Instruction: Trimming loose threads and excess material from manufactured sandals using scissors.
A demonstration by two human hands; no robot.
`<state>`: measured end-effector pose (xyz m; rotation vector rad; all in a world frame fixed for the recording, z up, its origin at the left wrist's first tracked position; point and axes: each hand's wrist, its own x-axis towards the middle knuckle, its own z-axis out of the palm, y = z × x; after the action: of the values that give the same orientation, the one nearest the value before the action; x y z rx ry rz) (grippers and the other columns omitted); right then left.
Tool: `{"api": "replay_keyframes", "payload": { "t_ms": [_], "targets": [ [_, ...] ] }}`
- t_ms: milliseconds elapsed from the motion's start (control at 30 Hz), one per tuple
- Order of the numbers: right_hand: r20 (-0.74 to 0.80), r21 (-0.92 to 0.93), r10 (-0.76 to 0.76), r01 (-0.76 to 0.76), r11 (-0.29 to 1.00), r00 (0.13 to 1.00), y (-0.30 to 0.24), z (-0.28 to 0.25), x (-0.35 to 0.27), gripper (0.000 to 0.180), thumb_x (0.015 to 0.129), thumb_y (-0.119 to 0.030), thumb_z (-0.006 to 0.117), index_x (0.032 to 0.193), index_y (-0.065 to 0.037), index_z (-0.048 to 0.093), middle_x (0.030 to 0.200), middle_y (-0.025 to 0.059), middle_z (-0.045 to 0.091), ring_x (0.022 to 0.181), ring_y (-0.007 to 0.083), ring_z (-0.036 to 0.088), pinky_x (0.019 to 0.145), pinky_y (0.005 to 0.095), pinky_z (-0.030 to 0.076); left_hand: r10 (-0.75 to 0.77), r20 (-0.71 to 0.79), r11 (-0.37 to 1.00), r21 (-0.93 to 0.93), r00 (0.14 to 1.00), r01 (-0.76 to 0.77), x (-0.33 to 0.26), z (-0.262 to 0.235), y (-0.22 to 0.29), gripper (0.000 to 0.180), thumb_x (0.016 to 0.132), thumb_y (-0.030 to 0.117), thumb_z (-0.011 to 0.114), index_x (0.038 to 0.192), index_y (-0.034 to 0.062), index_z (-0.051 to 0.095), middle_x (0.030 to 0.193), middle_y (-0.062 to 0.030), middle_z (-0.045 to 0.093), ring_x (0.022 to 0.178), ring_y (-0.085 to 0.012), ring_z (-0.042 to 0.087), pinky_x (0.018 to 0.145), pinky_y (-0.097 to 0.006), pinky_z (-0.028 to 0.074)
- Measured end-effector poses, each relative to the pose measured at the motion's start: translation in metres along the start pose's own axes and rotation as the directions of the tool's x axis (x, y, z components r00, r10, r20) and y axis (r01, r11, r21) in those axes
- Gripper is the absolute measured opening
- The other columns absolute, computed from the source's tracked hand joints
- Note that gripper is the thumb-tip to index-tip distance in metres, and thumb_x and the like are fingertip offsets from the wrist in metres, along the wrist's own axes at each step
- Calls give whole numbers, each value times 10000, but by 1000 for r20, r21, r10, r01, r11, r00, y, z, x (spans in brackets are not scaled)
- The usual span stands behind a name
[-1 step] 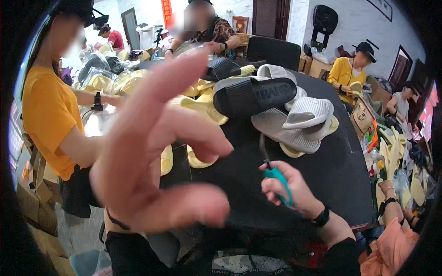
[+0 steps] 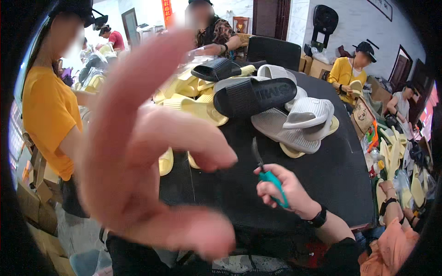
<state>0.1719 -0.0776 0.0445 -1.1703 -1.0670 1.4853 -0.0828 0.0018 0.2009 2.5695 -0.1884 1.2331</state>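
Note:
Close to the camera, my left hand (image 2: 133, 165) is raised, large and partly blurred. Its fingers and thumb are spread apart with nothing between them. My right hand (image 2: 291, 191) is wrapped round the teal handles of a pair of scissors (image 2: 272, 184), whose dark blades point up and away over the table. Beyond the blades lies a heap of slide sandals: grey ones (image 2: 276, 126), a white one (image 2: 308, 112) and a black one (image 2: 253, 97) on top. Pale yellow slides (image 2: 198, 106) lie further left, partly hidden behind my left hand.
The black table (image 2: 331, 184) reaches from me to the far slides. A person in orange (image 2: 48, 115) stands at the left, and another sits across the table. At the right, people handle slides beside a yellow pile (image 2: 391, 152). A black chair (image 2: 274, 51) stands behind the table.
My left hand looks larger and nearer the camera, its thumb lower. My right hand has shifted slightly left with the scissors. The heap of grey, white and black slides stays put.

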Motion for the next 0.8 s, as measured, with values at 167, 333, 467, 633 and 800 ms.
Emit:
{"api": "replay_keyframes", "payload": {
  "t_ms": [167,333,467,633,800],
  "targets": [
    [119,-93,72,-61,994,990,15,3,11,375,880,-169,611,1207,-44,476,800,35,602,611,54,567,486,182,439,203,27,970,133,979,-205,-4,-17,5,1038,724,498,733,1424,-31,178,871,-107,612,714,-249,549,705,-387,444],
    [90,-24,91,-89,996,992,20,-4,11,389,877,-169,623,1210,-38,470,802,49,603,603,61,579,467,177,441,186,-35,959,223,982,-174,-5,-19,10,972,739,467,720,1402,-30,212,881,-108,612,724,-248,553,711,-381,446],
    [77,81,85,-92,992,993,32,-10,18,374,883,-147,612,1205,-25,467,784,45,596,602,67,583,450,180,446,177,-80,953,261,981,-151,-6,-21,2,920,750,442,709,1385,-30,240,889,-109,613,733,-248,556,717,-377,448],
    [25,78,140,-141,987,990,29,-13,26,357,875,-123,608,1191,-25,473,779,33,589,588,70,576,445,177,436,194,-180,941,312,964,-132,-10,-20,-16,854,765,411,696,1363,-29,275,900,-110,613,744,-247,561,723,-371,450],
    [71,192,165,-176,965,984,44,-15,26,364,894,-135,597,1211,-24,457,781,44,582,597,78,562,446,185,422,249,-316,897,432,915,-95,-19,-22,-25,789,780,381,682,1342,-29,309,910,-111,614,755,-246,565,729,-366,452]
  ]
}}
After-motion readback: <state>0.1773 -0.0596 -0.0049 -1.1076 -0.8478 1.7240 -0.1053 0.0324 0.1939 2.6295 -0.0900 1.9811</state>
